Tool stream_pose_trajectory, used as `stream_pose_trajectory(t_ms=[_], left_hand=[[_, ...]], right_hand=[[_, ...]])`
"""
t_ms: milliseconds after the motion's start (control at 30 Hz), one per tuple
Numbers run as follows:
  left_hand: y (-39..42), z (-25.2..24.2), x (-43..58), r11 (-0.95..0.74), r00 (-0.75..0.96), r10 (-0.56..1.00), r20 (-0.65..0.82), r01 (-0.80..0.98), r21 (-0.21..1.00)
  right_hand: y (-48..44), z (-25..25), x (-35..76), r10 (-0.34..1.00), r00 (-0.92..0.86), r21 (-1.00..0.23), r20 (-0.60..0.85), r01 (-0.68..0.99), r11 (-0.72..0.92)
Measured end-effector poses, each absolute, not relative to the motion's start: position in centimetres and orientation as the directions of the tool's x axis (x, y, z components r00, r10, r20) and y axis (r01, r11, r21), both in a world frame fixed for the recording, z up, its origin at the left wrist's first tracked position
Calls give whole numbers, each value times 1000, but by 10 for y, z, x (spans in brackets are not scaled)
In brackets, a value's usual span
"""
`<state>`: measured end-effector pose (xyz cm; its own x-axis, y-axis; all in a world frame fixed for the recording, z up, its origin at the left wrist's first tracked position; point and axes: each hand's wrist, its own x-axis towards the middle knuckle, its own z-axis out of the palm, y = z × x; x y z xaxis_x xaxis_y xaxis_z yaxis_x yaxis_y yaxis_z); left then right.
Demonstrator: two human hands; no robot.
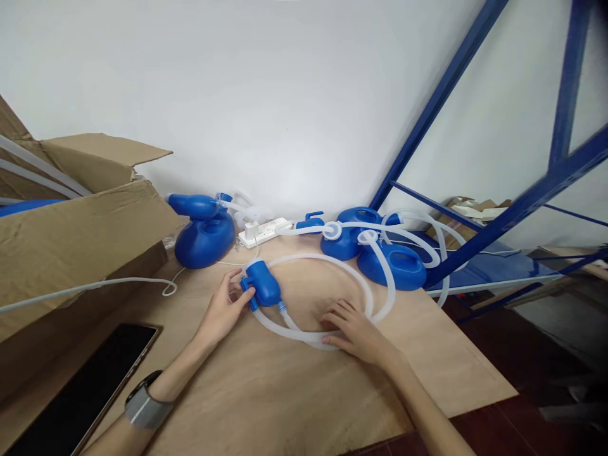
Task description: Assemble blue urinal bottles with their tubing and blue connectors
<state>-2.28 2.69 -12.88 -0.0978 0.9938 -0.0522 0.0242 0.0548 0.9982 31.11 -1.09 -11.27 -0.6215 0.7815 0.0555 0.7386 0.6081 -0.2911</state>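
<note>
My left hand (232, 303) is closed on the blue handle of a small blue plastic urinal cup (264, 285), which lies tilted on the wooden table. A clear connector at the cup's lower end joins a translucent white hose (289, 322). That hose curves in a wide loop over the table. My right hand (349, 329) rests over the front of the loop, with fingers apart and slightly bent; the part of the hose beneath the palm is hidden. Behind the right hand are blue urinal bottles (401, 269) with hoses fitted to their necks.
A white power strip (266, 232) with a plug lies near the wall. Another blue bottle (204, 240) stands at back left. An open cardboard box (95, 228) and a black phone (90, 392) occupy the left. A blue metal rack (446, 266) rises at right, beyond the table edge.
</note>
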Motion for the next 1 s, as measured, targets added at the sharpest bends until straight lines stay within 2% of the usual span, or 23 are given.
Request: stream_pose_trajectory(t_ms=[200, 300, 467, 533, 600, 800, 1000], left_hand=[[16, -130, -18, 51, -98, 994, -56, -59, 997], [10, -129, -14, -11, -85, 996, 2, -108, 994], [-4, -128, -8, -118, -11, 993, 118, -76, 990], [-8, -127, -9, -124, -16, 992, 124, -25, 992], [-9, -125, -11, -138, -37, 990, 139, 28, 990], [-5, -120, -20, -162, -28, 985, 173, 236, 958], [-1, -116, -26, -84, 64, 995, 76, 146, 986]], right_hand=[[0, -85, 265, 807, -585, -613, -78, 666, 424], [8, -99, 228, 892, -451, -727, -39, 625, 284], [26, -128, 199, 889, -457, -961, 4, 245, 130], [28, -129, 200, 882, -471, -984, 19, 149, 100], [27, -125, 205, 880, -473, -983, 31, 143, 112], [16, -108, 210, 879, -472, -855, 72, 425, 298], [13, -112, 206, 912, -407, -779, 52, 555, 292]])
